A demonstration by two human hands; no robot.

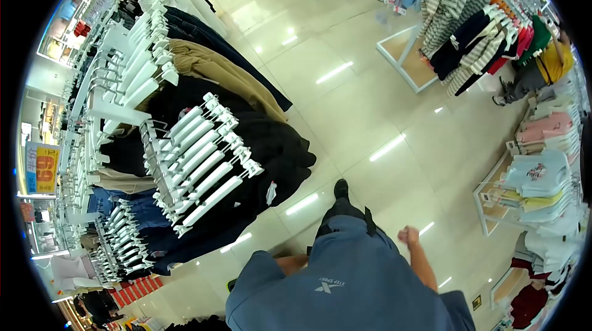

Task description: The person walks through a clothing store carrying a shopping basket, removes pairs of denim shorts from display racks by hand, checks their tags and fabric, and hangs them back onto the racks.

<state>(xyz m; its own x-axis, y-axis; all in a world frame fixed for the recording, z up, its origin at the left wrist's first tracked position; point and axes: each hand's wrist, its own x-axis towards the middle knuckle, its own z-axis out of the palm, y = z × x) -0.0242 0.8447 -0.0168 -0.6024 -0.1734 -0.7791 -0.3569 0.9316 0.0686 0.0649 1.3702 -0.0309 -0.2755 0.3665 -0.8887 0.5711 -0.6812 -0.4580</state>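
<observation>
**While the right hand (407, 234) hangs over the floor (364, 109), about 7 hangers (214, 201) stand across from it**

Though its fingers are curled into 1 loose fist, whether anything small lies inside cannot be told. The fist is just beside the blue shirt (357, 306). The left hand is hidden, so its state cannot be told; 1 bare forearm (291, 263) shows.

Ahead and left of the right hand, well apart from it, black garments (277, 143) hang under those white hangers on 1 rail (155, 152). Between hand and garments is 1 black shoe (341, 190). Far left, 1 price sign (43, 169) reads 69. Ahead and right of the hand, at least 3 display stands (399, 50) have wooden bases, and 1 person in yellow (556, 62) is beyond.
</observation>
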